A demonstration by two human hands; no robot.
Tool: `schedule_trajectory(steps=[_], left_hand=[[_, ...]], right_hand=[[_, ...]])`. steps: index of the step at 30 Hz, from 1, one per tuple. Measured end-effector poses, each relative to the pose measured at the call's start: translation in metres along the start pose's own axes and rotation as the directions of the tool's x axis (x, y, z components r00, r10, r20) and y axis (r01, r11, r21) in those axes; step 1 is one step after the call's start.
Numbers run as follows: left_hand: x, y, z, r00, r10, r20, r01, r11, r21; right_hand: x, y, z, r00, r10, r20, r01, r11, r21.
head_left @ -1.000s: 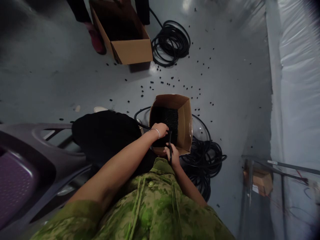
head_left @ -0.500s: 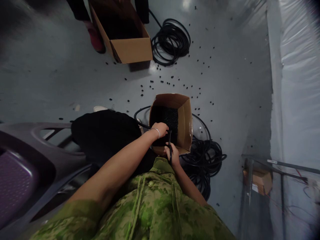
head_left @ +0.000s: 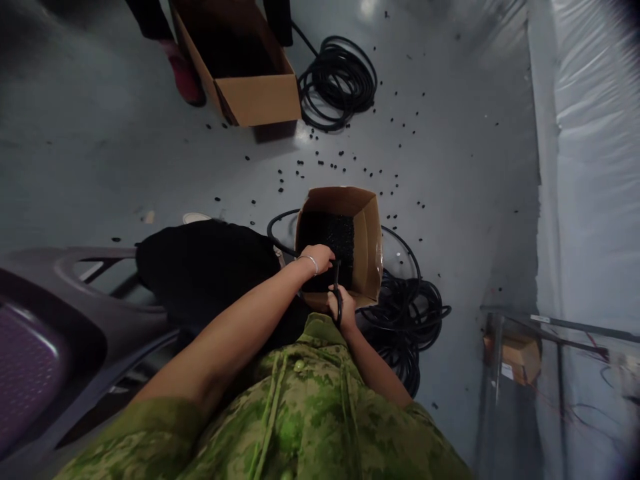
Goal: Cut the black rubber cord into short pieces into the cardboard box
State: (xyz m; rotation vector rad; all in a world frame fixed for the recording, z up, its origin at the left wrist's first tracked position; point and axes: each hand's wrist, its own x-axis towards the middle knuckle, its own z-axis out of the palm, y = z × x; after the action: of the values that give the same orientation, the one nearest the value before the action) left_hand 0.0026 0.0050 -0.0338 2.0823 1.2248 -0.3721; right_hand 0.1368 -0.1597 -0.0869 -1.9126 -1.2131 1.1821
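Observation:
A cardboard box (head_left: 367, 253) stands open before me, with many small black pieces (head_left: 343, 233) inside. My left hand (head_left: 319, 257) is closed over the box on a black hose (head_left: 274, 233), which loops in from the left; the end at my fingers is hard to see. In my right hand (head_left: 346, 308), at the near rim, is a pair of scissors (head_left: 339, 308) with dark handles. The blades point away from me, toward the fingers of my left hand.
Coiled black hose (head_left: 417, 307) lies right of the box. Farther off are another cardboard box (head_left: 260, 97), a hose coil (head_left: 345, 80) and a person's shoe (head_left: 187, 80). Small black pieces dot the floor. A purple-grey chair (head_left: 75, 280) stands left, a metal frame (head_left: 495, 360) right.
The scissors' handles look spread wider in my right hand than before. My left hand stays over the box. The whole view has shifted slightly.

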Motion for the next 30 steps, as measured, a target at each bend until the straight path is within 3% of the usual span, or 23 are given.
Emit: schedule_trajectory(steps=[15, 23, 30], left_hand=[[0.000, -0.006, 0.000, 1.000, 0.005, -0.018, -0.006, 0.999, -0.050], [-0.006, -0.003, -0.006, 1.000, 0.003, 0.007, -0.003, 0.999, 0.042], [-0.005, -0.004, -0.003, 1.000, 0.006, -0.003, -0.006, 1.000, 0.012]], right_hand=[[0.000, -0.013, -0.002, 0.999, -0.047, -0.017, 0.046, 0.996, -0.071], [0.004, -0.010, 0.001, 0.999, -0.043, -0.023, 0.042, 0.997, -0.061], [-0.001, -0.013, -0.004, 0.999, -0.042, -0.012, 0.040, 0.992, -0.118]])
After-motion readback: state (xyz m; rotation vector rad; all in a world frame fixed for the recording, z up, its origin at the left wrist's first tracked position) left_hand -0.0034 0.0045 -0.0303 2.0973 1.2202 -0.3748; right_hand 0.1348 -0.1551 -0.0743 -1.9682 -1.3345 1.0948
